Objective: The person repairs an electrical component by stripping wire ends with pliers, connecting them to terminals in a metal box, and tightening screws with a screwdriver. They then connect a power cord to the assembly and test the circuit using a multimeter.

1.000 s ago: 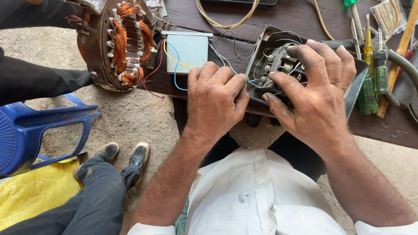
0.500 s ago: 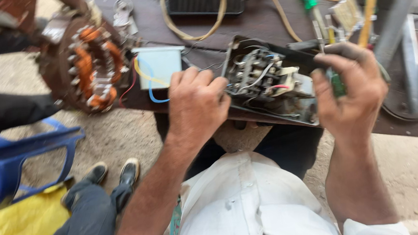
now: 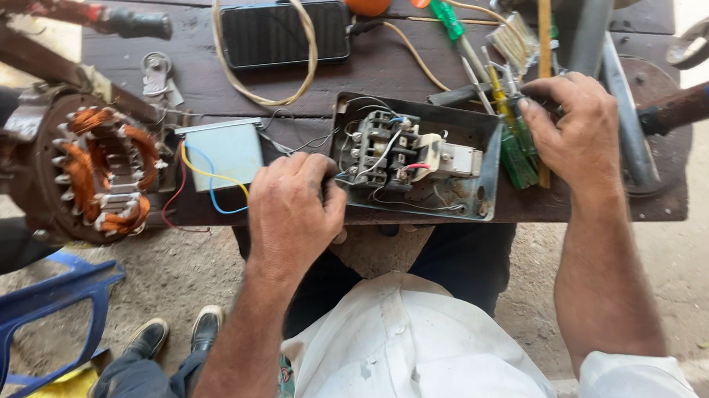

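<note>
While the open grey starter box [image 3: 418, 157] with its wired contactor sits at the dark workbench's [image 3: 197, 85] near edge, the left hand [image 3: 293, 216] rests curled against its left wall. Well apart, the right hand [image 3: 574, 130] closes on green-handled screwdrivers [image 3: 517, 150] just right of the box; a copper-wound motor stator [image 3: 103, 171] lies far left.

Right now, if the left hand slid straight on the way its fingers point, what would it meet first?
The left hand points right, so probably the wired switch block inside the open metal box; depth there is unclear.
</note>
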